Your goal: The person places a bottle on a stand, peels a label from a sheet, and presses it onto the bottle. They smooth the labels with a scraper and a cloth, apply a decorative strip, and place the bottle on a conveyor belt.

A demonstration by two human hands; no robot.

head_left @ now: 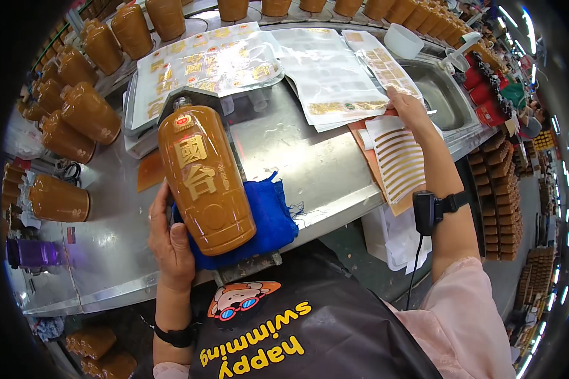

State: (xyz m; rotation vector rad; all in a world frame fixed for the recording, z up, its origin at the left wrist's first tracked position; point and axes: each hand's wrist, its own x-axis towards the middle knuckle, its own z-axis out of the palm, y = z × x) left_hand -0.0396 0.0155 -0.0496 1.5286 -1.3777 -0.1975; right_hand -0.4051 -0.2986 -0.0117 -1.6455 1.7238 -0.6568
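Observation:
A glossy brown bottle (207, 189) with raised gold characters and a small red-and-gold emblem lies tilted, neck away from me, on a folded blue cloth (275, 211). My left hand (171, 237) is against its left side, fingers partly hidden behind it and thumb along the lower edge. Farther right, my right hand (409, 112) has its fingers closed at the near end of a narrow decal sheet (379, 60) with gold pieces. White backing sheets (329, 72) lie left of that hand. Under my right wrist is a sheet of gold strips (395, 158).
A tray of gold-and-red decals (202, 60) stands behind the bottle. Brown bottles (88, 112) line the left and far side. At the right are a metal sink (446, 95) and a white bowl (403, 42). A purple container (35, 252) sits at the left edge.

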